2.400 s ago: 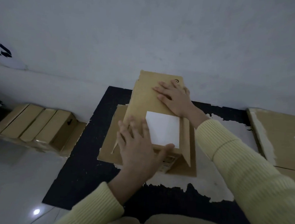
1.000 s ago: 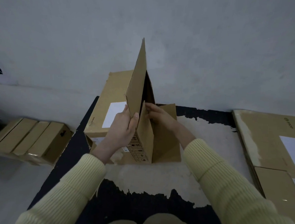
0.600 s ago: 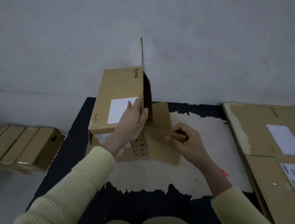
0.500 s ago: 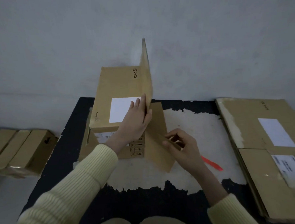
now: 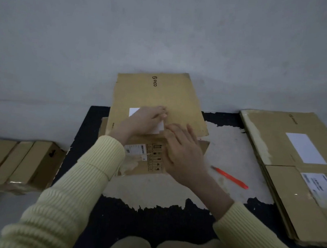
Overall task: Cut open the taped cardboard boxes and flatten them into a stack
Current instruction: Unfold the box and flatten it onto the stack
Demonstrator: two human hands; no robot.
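A brown cardboard box [image 5: 156,93] with a "PICO" print and a white label lies pressed down on the black mat [image 5: 94,139], in front of the wall. My left hand [image 5: 146,119] rests flat on its top panel over the white label. My right hand [image 5: 184,151] presses with straight fingers on the nearer panel beside the printed symbols. A red cutter [image 5: 229,177] lies loose on the mat to the right of my right hand.
A stack of flattened boxes [image 5: 295,167] lies at the right edge of the mat. Several taped small boxes [image 5: 20,164] sit in a row on the floor at the left. The grey wall [image 5: 162,39] stands right behind the box.
The upright flap has come down and the box is pressed flatter. My right hand let go of the flap edge and moved onto the box. My left hand shifted from the flap to the top panel.
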